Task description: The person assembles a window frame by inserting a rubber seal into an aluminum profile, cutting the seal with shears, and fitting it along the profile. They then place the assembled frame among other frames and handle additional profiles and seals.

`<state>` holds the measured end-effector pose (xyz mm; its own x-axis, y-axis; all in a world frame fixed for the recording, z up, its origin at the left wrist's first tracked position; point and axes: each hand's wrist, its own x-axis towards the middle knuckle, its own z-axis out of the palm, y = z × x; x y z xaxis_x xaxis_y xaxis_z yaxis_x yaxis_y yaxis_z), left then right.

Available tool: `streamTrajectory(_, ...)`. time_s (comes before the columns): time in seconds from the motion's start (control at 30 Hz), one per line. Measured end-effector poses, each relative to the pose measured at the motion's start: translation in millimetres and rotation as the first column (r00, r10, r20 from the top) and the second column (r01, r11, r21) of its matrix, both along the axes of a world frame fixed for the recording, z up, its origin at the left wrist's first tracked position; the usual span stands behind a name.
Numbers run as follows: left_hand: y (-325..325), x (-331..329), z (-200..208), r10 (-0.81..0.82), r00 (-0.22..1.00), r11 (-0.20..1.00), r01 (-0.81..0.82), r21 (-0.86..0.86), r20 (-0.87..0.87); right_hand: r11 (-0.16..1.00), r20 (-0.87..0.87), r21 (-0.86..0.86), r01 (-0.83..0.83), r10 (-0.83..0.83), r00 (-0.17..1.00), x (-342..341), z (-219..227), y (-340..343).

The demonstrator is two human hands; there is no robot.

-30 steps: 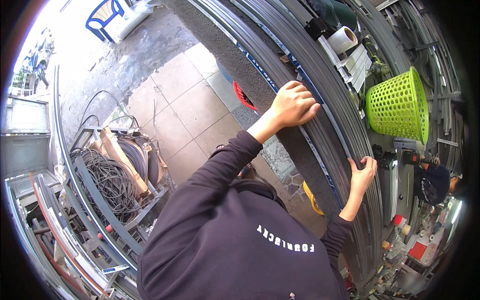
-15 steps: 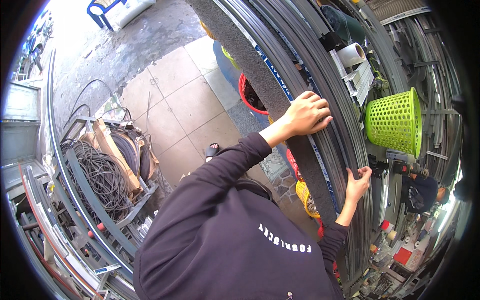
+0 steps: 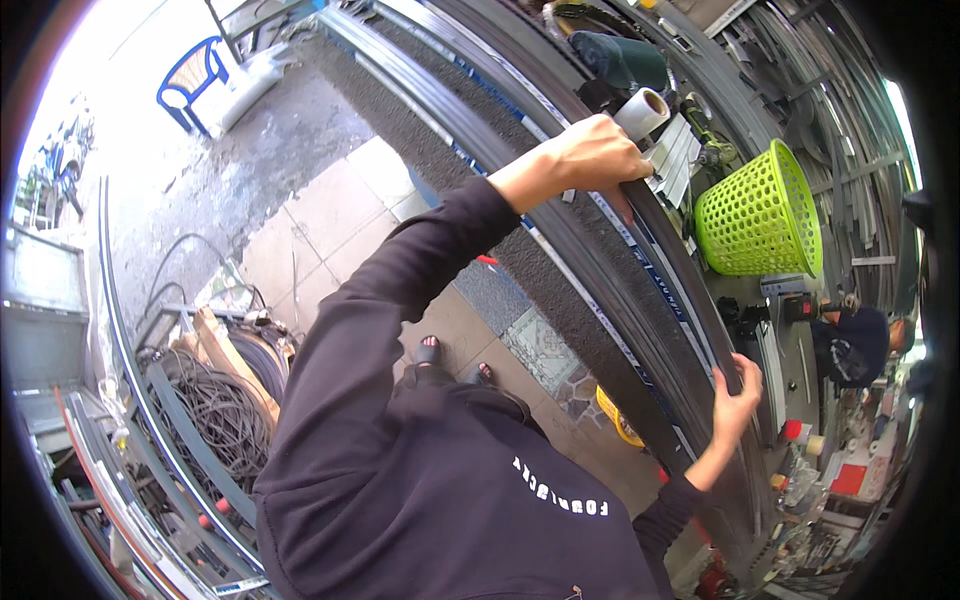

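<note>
**Two hands gripping one long dark metal strip**

Two hands are holding a long dark metal profile (image 3: 640, 235) that is running diagonally from the upper left down to the lower right, bending with the lens. The left hand (image 3: 590, 155) is curling over its upper edge, fingers wrapped around it and knuckles up. The right hand (image 3: 735, 400) is gripping the same profile further down, fingers hooked over the far edge and thumb on the near side. A pale strip label with blue markings (image 3: 655, 270) is running along the profile between the hands.

The profile is lying on a rough grey counter (image 3: 560, 290) among other similar dark rails. Beyond the left hand, a white paper roll (image 3: 645, 110) is lying on its side with its hollow core showing, and a bright green plastic basket (image 3: 760, 215) with a perforated lattice wall is tipping on its side just past it. A dark green fabric bundle (image 3: 620, 60) is sitting further up.

Below the counter, beige and patterned floor tiles (image 3: 320, 225) are showing, and a yellow round object (image 3: 615, 420) is peeking out near the right forearm. A tangle of dark cables (image 3: 215, 420) is filling a metal rack on the left, and a blue plastic chair (image 3: 190, 85) is standing on wet concrete at the far upper left
</note>
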<state>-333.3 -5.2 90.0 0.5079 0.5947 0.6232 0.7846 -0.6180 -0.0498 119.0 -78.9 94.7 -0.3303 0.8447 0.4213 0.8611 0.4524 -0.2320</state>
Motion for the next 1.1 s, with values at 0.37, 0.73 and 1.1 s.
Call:
streamTrajectory(0.37, -162.3, -38.6, 38.1, 0.191, 0.976, 0.97, -0.173, -0.168, 0.102, 0.973, -0.034, -0.158, 0.166, -0.173, 0.984, 46.2, 32.3, -125.9)
streamTrajectory(0.73, -114.4, -40.4, -86.5, 0.294, 0.95, 0.943, -0.27, -0.197, 0.106, 0.968, -0.083, -0.127, 0.214, -0.226, 0.971, 37.3, -63.8, -107.3)
streamTrajectory(1.1, -58.4, -30.7, -60.3, 0.057, 0.982, 0.861, -0.141, -0.49, -0.181, 0.906, 0.311, -0.198, 0.374, -0.304, 0.9, 76.5, -63.8, -73.5)
